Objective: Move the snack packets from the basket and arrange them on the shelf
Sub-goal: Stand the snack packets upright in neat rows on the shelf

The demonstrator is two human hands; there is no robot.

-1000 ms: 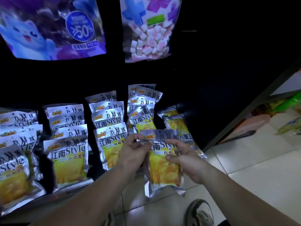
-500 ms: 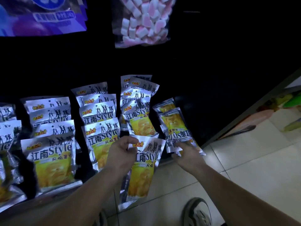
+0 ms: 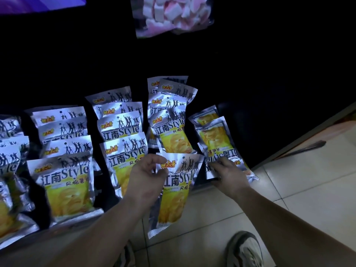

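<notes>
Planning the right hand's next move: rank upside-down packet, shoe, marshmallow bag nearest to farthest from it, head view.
1. Upside-down packet, touching the right hand, far-right row.
2. Shoe, on the floor below it.
3. Marshmallow bag, hanging at the top.

Dim, seemingly soft focus; glare on foil packets [image 3: 123, 130] (edges bowed)

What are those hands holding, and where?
The left hand pinches a snack packet by its top edge; the right hand grips the upside-down packet by its near end.
</notes>
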